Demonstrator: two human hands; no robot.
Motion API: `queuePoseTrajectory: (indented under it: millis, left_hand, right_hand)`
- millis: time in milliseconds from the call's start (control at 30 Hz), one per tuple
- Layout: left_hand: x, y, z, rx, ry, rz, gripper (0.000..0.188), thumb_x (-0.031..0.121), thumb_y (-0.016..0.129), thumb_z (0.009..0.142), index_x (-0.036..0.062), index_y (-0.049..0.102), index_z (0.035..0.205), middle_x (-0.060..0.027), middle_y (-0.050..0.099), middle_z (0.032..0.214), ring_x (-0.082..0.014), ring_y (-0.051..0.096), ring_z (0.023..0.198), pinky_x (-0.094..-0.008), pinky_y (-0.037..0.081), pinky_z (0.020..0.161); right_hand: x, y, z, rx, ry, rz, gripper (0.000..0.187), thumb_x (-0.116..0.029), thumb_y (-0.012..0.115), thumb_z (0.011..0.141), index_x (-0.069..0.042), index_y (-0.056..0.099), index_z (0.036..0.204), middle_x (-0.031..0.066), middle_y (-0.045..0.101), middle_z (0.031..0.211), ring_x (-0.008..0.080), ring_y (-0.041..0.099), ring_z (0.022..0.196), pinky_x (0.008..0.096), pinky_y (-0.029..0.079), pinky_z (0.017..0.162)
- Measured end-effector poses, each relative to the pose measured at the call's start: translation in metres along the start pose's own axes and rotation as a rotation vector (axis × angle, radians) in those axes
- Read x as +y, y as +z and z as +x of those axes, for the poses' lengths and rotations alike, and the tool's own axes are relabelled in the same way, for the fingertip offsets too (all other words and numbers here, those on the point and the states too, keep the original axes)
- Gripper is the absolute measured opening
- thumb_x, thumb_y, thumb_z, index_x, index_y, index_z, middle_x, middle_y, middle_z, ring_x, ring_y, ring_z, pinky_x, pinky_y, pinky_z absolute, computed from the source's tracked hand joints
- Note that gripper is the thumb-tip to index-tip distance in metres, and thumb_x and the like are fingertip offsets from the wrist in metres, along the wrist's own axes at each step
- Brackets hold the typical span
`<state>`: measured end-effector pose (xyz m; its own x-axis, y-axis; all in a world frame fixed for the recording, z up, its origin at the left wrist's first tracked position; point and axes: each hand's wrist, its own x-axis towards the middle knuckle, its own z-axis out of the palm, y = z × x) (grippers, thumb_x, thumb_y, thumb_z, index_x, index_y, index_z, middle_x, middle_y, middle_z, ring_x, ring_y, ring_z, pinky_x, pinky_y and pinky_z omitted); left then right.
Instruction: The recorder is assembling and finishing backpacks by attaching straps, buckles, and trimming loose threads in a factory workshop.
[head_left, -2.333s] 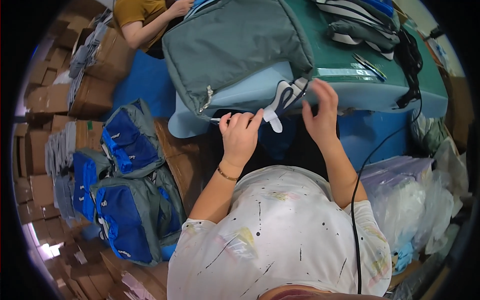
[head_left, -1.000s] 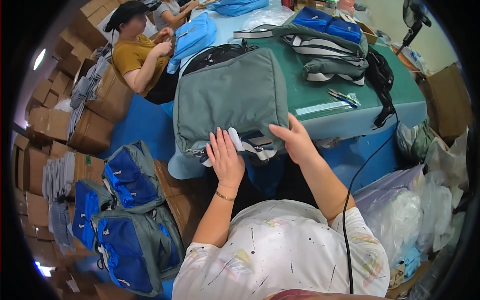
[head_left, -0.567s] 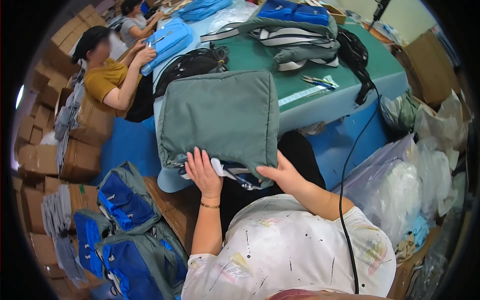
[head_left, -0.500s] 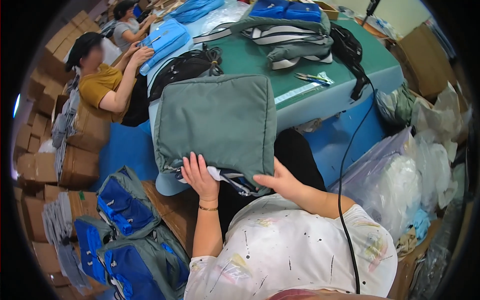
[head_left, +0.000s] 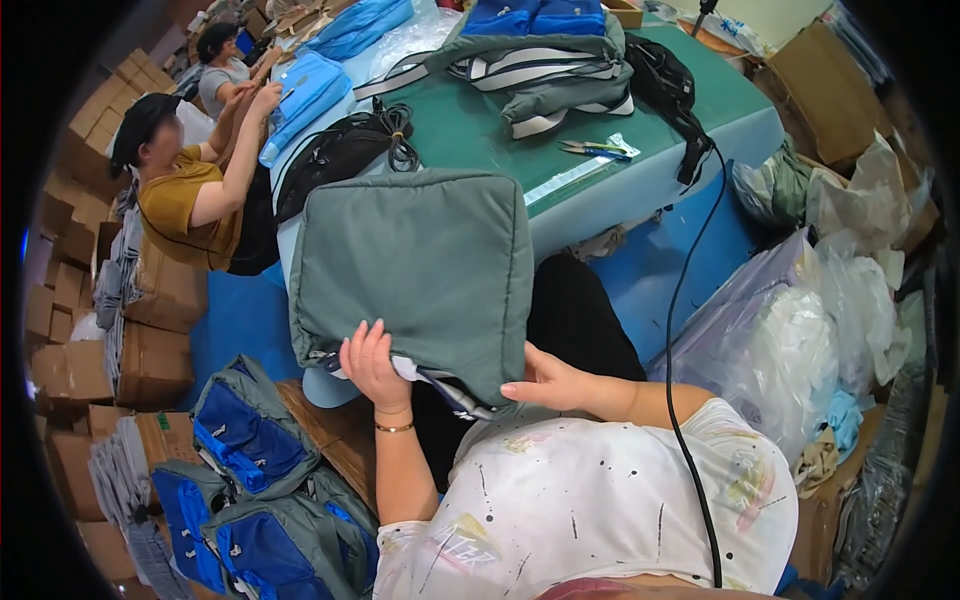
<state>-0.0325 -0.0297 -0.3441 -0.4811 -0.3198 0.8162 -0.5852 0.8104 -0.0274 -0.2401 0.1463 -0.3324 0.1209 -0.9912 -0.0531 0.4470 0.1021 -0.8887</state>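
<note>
A squarish grey-green padded bag (head_left: 412, 265) is held up before me, its plain panel facing me and its far part over the near edge of the table. My left hand (head_left: 376, 372) grips its lower edge, fingers on the panel beside a white and navy strap (head_left: 445, 388) that hangs out below. At the lower right corner my right hand (head_left: 552, 380) holds the bag with the thumb in front; its other fingers are mostly hidden behind the fabric.
The green-topped table (head_left: 730, 98) carries thread snips (head_left: 592, 149), a ruler (head_left: 570, 180), black bags (head_left: 345, 150) and a grey-green bag (head_left: 565, 100). Blue-and-green bags (head_left: 265, 530) are stacked lower left. A black cable (head_left: 672, 345) crosses my right arm. Two people work at left.
The whole view has shifted a little, so the table sits further left and up. The bag remains in both hands, slightly lower against the table. The nearer person's hands have risen.
</note>
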Motion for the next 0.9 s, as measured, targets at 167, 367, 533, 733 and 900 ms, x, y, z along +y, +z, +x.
queuePoseTrajectory:
  millis: [167, 367, 533, 733, 900]
  left_hand:
    - [-0.04, -0.014, -0.007, -0.017, 0.053, 0.012, 0.021, 0.013, 0.059, 0.085, 0.0096, 0.048, 0.103, -0.0086, 0.062, 0.114, -0.0304, 0.058, 0.11, -0.0481, 0.041, 0.096]
    - [-0.049, -0.02, -0.025, -0.043, 0.113, 0.008, 0.023, 0.012, 0.06, 0.083, 0.0081, 0.047, 0.102, -0.0121, 0.059, 0.114, -0.0324, 0.058, 0.109, -0.0481, 0.044, 0.092]
    - [-0.046, -0.02, -0.026, -0.054, 0.119, 0.022, 0.022, 0.01, 0.06, 0.084, 0.008, 0.046, 0.102, -0.0124, 0.057, 0.114, -0.0325, 0.058, 0.108, -0.0479, 0.045, 0.091]
    - [-0.048, -0.016, -0.032, -0.051, 0.1, 0.025, 0.022, 0.007, 0.059, 0.082, 0.0085, 0.047, 0.1, -0.0126, 0.056, 0.112, -0.0335, 0.058, 0.105, -0.0482, 0.046, 0.089]
    - [-0.054, -0.01, -0.039, -0.056, 0.088, 0.02, 0.028, 0.009, 0.064, 0.075, 0.0079, 0.047, 0.098, -0.0133, 0.055, 0.108, -0.0345, 0.056, 0.103, -0.0473, 0.044, 0.089]
  right_hand:
    - [0.011, -0.036, 0.001, -0.055, 0.03, -0.082, 0.059, -0.022, 0.058, 0.094, -0.005, 0.028, 0.143, 0.0068, 0.054, 0.112, 0.0123, 0.055, 0.094, 0.0267, 0.048, 0.079]
    - [0.006, -0.054, 0.014, 0.237, -0.123, -0.111, 0.037, -0.014, 0.059, 0.093, -0.005, 0.049, 0.127, 0.0012, 0.06, 0.096, 0.0074, 0.056, 0.083, 0.0216, 0.046, 0.069]
    - [-0.017, -0.068, 0.043, 0.511, -0.339, -0.162, 0.023, -0.011, 0.057, 0.093, -0.003, 0.058, 0.114, -0.0006, 0.06, 0.095, 0.0049, 0.056, 0.082, 0.0199, 0.045, 0.07]
    - [-0.058, -0.064, 0.066, 0.58, -0.519, -0.415, 0.022, -0.014, 0.064, 0.089, -0.003, 0.063, 0.107, 0.0007, 0.06, 0.096, 0.0068, 0.056, 0.081, 0.0211, 0.045, 0.071]
    - [-0.056, -0.079, 0.083, 0.508, -0.407, -0.382, 0.014, -0.014, 0.067, 0.084, -0.003, 0.068, 0.093, 0.001, 0.061, 0.09, 0.0075, 0.055, 0.078, 0.0226, 0.045, 0.071]
